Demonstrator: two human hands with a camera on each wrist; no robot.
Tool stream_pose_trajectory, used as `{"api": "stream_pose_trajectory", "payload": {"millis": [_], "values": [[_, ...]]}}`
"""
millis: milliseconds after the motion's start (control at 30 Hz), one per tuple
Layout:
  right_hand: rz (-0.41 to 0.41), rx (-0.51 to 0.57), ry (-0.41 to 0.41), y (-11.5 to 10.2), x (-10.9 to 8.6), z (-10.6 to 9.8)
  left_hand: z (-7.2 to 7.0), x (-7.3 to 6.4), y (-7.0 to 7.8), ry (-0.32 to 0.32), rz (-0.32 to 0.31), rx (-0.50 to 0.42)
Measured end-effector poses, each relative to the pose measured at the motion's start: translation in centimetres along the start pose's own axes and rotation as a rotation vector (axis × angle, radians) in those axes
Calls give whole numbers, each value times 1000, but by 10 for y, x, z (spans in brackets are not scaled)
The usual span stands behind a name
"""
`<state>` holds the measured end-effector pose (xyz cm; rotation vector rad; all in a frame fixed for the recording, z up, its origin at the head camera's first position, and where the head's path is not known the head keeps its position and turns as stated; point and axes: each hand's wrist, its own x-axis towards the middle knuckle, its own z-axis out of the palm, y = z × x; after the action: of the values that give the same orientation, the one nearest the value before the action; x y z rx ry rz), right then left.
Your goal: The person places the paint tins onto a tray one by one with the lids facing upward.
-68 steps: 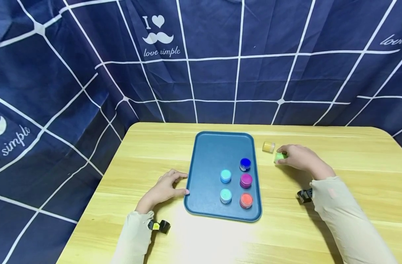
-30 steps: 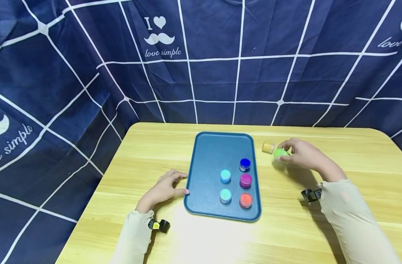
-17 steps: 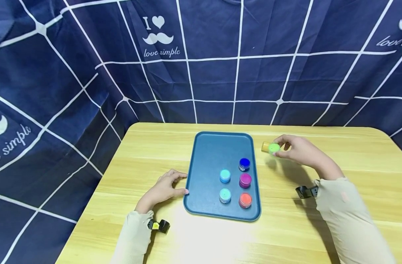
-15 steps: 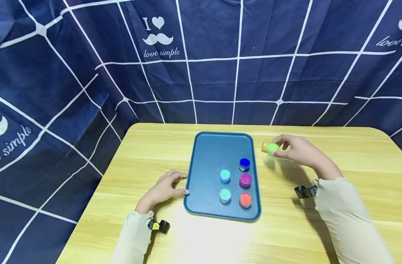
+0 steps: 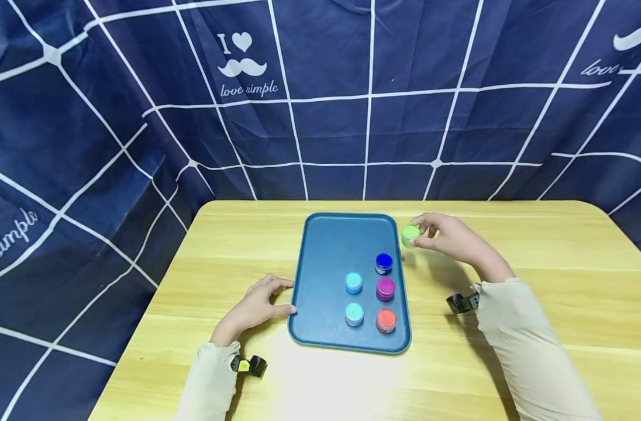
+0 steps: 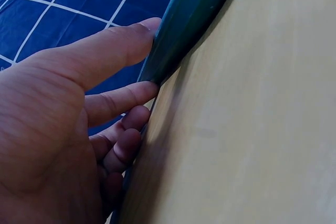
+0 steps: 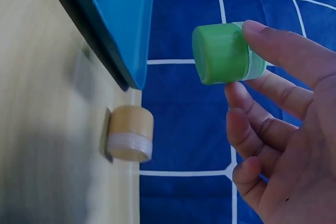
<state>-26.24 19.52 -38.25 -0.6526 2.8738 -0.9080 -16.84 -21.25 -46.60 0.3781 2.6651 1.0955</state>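
In the right wrist view my right hand (image 7: 294, 124) pinches a small green jar (image 7: 223, 53) by its pale lid end, between thumb and fingers. From the head view, that jar is held up just off the right edge of the blue tray (image 5: 331, 240). A yellow jar (image 7: 130, 132) lies on its side on the table beneath, hidden from the head camera. My left hand (image 5: 257, 307) rests at the tray's left side. Its thumb (image 6: 126, 45) touches the rim, and the index finger is against the outer edge lower down.
Several jars stand on the tray's right half: dark blue (image 5: 383, 263), magenta (image 5: 385, 289), red (image 5: 386, 320), light blue (image 5: 354, 282) and turquoise (image 5: 354, 314). Behind the wooden table (image 5: 483, 362) hangs a dark blue curtain (image 5: 326, 128) with white lines.
My right hand has picked the green jar up off the table, turned its top upward and carried it left, past the yellow jar to the tray's edge. The left hand stays at the tray.
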Motion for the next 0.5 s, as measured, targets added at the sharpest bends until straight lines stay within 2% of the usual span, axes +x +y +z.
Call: {"api": "stream_pose_trajectory", "payload": {"millis": [267, 500], "values": [[-3, 48, 20, -3, 8, 14, 1, 3, 0, -3, 9, 13], [12, 98, -1, -4, 17, 23, 1, 2, 1, -2, 11, 5]]}}
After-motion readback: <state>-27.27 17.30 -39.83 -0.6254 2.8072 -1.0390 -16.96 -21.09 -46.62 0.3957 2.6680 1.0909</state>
